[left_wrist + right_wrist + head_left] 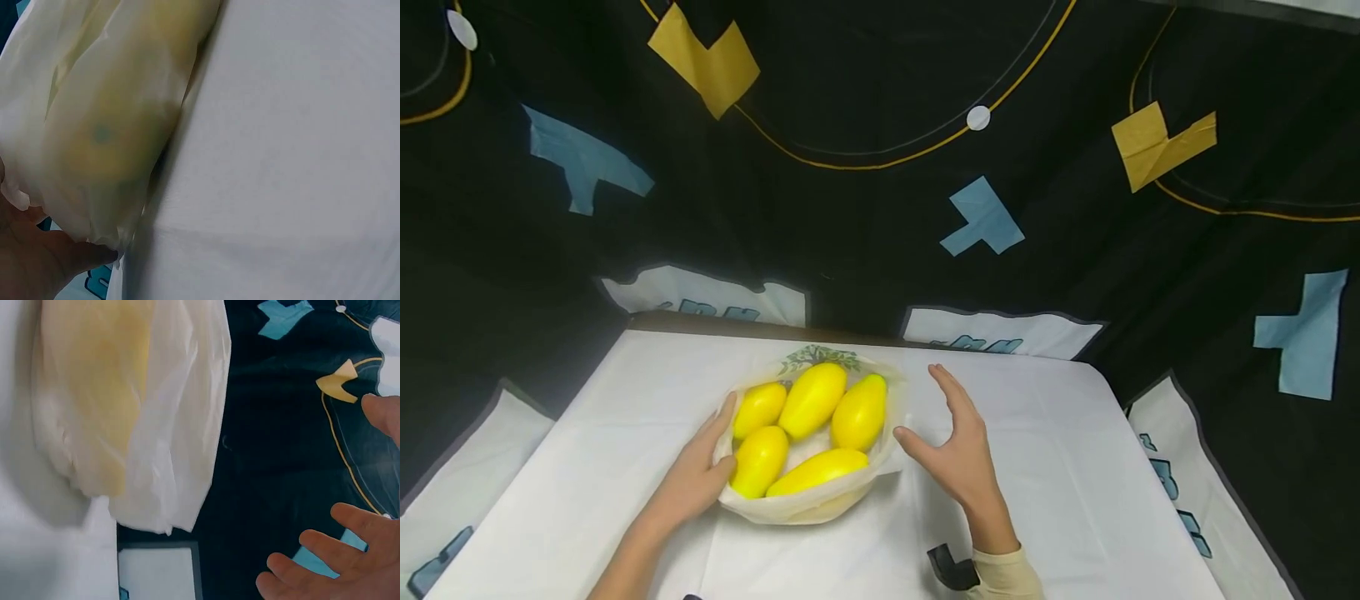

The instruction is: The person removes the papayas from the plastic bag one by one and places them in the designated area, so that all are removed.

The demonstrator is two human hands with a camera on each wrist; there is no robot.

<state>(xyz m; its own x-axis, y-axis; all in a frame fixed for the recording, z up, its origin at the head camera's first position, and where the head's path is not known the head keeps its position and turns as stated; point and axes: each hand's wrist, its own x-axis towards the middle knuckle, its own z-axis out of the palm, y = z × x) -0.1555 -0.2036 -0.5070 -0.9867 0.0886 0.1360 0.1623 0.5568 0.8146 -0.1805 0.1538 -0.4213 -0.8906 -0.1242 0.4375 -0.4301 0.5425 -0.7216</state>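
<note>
A thin off-white bag (827, 506) with a green tree print stands open-mouthed on the white-covered table. Several smooth yellow mangoes (812, 400) lie inside it, one tinged green at its tip. My left hand (696, 471) rests along the bag's left side, index finger stretched along the rim and thumb at the near left edge. Seen from the left wrist, the thumb (94, 256) touches the bag's lower edge. My right hand (955, 450) hovers to the right of the bag, apart from it, fingers spread and holding nothing. From the right wrist, its fingers (325, 550) are extended beside the bag.
The white table (1037, 442) extends around the bag, its dark back edge (760, 333) meeting a black cloth (865, 233) with yellow and blue shapes. A black strap (951, 568) hangs at the right wrist beside a beige sleeve (1009, 575).
</note>
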